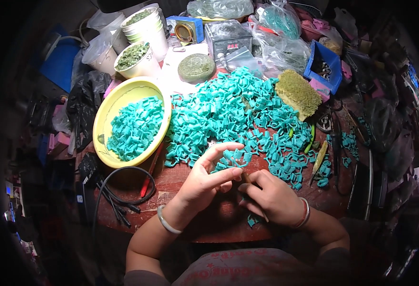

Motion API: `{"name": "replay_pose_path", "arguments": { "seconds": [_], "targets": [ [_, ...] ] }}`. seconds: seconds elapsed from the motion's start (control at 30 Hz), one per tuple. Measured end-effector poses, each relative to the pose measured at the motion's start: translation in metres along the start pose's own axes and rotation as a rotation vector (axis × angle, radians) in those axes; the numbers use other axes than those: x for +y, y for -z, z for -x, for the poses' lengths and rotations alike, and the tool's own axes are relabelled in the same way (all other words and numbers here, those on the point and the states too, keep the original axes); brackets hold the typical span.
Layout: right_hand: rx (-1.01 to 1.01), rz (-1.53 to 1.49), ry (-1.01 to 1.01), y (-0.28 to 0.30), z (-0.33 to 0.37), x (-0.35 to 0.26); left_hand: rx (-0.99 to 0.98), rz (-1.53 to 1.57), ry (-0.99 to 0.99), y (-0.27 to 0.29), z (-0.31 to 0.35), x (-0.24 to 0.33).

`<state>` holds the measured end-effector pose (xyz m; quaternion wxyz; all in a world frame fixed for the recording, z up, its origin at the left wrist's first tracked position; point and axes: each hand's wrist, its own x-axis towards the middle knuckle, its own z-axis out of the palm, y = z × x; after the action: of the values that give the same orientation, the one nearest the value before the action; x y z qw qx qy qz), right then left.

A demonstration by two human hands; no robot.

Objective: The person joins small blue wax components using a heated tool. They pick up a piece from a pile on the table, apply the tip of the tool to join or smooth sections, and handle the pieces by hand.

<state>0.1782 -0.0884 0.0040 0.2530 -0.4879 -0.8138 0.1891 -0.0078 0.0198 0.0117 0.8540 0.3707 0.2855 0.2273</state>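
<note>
Fingers [214, 152] of the left hand [197, 178] loosely pinch teal pieces [233, 159], seemingly steadying them for the slim brown tool [246, 178] clasped in the right hand [271, 193], toward the counter's [219, 224] near edge.

You wear a dull grey shirt [247, 268] with red print [221, 272] on the chest, lettering and a small star included. Its left sleeve [143, 278] is short. Ahead of the shirt, to its left, your bare left hand [208, 174] has a smooth, pale, rounded bangle [165, 220] at the wrist; to its right, your bare right hand [272, 196] has a slim silvery bracelet [306, 213] edged with red.
</note>
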Motion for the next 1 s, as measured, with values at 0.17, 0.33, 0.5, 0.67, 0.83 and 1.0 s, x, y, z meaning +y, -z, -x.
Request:
{"name": "replay_pose_path", "arguments": {
  "seconds": [0.17, 0.33, 0.5, 0.67, 0.83, 1.0],
  "targets": [
    [0.015, 0.028, -0.061, 0.0058, 0.0010, 0.0014, -0.007, -0.018, 0.008, -0.0025, -0.0006, 0.0020],
    [0.021, 0.036, -0.066, 0.0045, 0.0004, 0.0019, -0.012, -0.010, 0.000, -0.0050, 0.0005, 0.0026],
    [0.007, 0.042, -0.071, 0.0039, 0.0022, 0.0029, 0.000, 0.011, 0.000, -0.0060, 0.0008, 0.0027],
    [0.016, 0.051, -0.073, 0.0022, 0.0033, 0.0042, -0.003, 0.011, 0.016, -0.0018, -0.0008, -0.0002],
    [0.027, 0.054, -0.079, 0.0060, 0.0021, 0.0022, 0.016, -0.003, 0.017, -0.0038, 0.0002, 0.0021],
    [0.048, 0.081, -0.080, 0.0074, 0.0005, 0.0025, 0.040, -0.023, 0.013, -0.0032, 0.0001, 0.0013]
  ]
}}
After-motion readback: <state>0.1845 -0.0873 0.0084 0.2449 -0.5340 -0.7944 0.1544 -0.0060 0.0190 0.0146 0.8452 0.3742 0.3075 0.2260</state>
